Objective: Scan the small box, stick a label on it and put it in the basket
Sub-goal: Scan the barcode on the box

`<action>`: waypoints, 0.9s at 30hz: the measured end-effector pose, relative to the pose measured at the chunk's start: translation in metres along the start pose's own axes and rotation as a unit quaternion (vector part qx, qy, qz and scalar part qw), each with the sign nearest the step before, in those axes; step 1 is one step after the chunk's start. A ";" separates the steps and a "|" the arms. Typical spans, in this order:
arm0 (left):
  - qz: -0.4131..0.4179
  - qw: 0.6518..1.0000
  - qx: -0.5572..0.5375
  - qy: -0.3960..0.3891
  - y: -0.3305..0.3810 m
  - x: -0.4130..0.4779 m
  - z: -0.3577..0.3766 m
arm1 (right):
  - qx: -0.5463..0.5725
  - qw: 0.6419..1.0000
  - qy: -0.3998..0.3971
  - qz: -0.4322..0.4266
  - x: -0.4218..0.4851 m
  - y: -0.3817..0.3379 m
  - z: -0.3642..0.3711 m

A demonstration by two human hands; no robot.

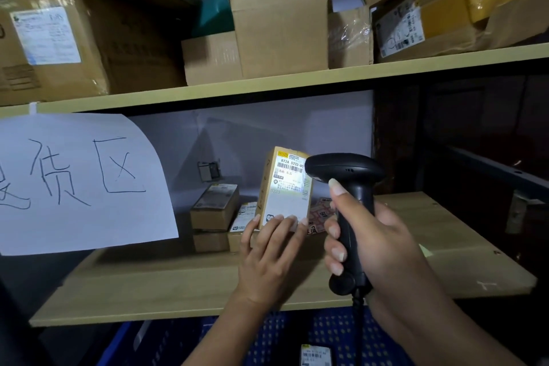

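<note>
My left hand (267, 255) holds a small cardboard box (285, 187) upright by its lower edge, above the wooden shelf (178, 285). A white shipping label with a barcode covers the box's facing side. My right hand (377, 249) grips a black handheld barcode scanner (350, 184), its head pointed at the label from the right. A bright patch of scanner light falls on the label's middle. The blue plastic basket (297, 339) sits below the shelf's front edge, with one labelled parcel (315, 354) lying in it.
Several small boxes (215, 208) are stacked at the back of the shelf behind the held box. A white paper sign (77, 184) with handwriting hangs at the left. Large cartons (279, 18) crowd the upper shelf. A dark metal frame (487, 175) stands at the right.
</note>
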State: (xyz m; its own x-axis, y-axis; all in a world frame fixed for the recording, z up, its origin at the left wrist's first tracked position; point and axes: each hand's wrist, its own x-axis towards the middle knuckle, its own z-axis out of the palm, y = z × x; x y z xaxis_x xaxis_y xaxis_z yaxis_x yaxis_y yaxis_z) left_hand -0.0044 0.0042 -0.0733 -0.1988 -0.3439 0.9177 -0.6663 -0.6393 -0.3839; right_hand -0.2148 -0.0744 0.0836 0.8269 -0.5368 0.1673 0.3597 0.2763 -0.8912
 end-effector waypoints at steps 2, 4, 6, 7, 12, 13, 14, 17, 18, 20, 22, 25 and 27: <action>-0.002 1.000 -0.001 0.003 0.000 0.001 -0.001 | -0.011 1.000 0.005 -0.001 0.001 -0.001 -0.001; -0.004 1.000 -0.002 0.009 0.001 0.001 -0.001 | -0.015 1.000 0.006 0.002 0.001 -0.001 -0.001; -0.002 1.000 -0.002 0.006 0.001 0.001 -0.002 | -0.009 1.000 0.006 0.003 -0.001 -0.001 -0.002; -0.001 1.000 -0.002 0.004 0.001 0.000 -0.002 | -0.004 1.000 0.005 0.003 -0.002 -0.002 -0.002; -0.007 1.000 -0.006 -0.002 0.002 -0.002 -0.003 | -0.012 1.000 0.001 0.004 -0.003 -0.003 -0.003; -0.007 1.000 -0.007 -0.003 0.002 -0.002 -0.004 | -0.014 1.000 0.000 0.002 -0.004 -0.002 -0.003; -0.005 1.000 -0.008 -0.004 0.002 -0.003 -0.005 | -0.016 1.000 -0.001 0.000 -0.004 -0.001 -0.003; -0.004 1.000 -0.012 -0.008 0.001 -0.003 -0.007 | -0.015 1.000 -0.011 -0.003 -0.006 0.001 -0.002; -0.005 1.000 -0.011 -0.007 0.000 -0.003 -0.007 | -0.016 1.000 -0.013 -0.006 -0.007 0.002 -0.002; -0.006 1.000 -0.008 -0.009 0.000 -0.002 -0.008 | -0.020 1.000 -0.012 -0.009 -0.009 0.002 -0.001; -0.003 1.000 -0.007 -0.012 -0.002 -0.003 -0.010 | -0.017 1.000 -0.009 -0.010 -0.009 0.002 -0.003; 0.001 1.000 -0.010 -0.008 -0.004 -0.005 -0.012 | -0.021 1.000 0.000 -0.006 -0.010 0.001 -0.006; -0.003 1.000 -0.014 -0.012 -0.005 -0.006 -0.014 | -0.061 0.998 0.012 -0.014 -0.006 0.000 -0.012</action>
State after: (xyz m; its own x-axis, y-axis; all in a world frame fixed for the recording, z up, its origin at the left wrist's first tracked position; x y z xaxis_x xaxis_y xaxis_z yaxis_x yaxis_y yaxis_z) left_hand -0.0095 0.0195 -0.0756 -0.1788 -0.3565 0.9170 -0.6878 -0.6212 -0.3756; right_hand -0.2249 -0.0809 0.0770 0.8058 -0.5630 0.1835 0.3259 0.1631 -0.9312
